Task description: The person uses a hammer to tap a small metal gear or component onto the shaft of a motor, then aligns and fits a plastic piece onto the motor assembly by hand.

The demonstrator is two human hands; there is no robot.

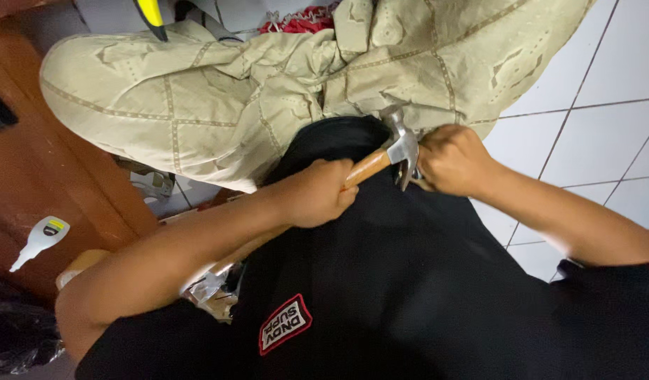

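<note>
My left hand (316, 192) is closed around the wooden handle of a claw hammer (398, 147), close under its steel head. The hammer head sits against the edge of a black surface (352, 137), just below a bunched beige patterned cloth (268, 84). My right hand (454, 160) is a fist right beside the hammer's claw, pinching something small that the fingers hide. Both forearms reach out over my black shirt (409, 281), which has a red and white patch.
A brown wooden panel (50, 176) stands at the left with a white tool (39, 239) lying by it. White floor tiles (606, 105) fill the right. Red fabric (296, 21) and a yellow-tipped object (150, 14) show at the top. Crumpled clutter (208, 288) lies under my left arm.
</note>
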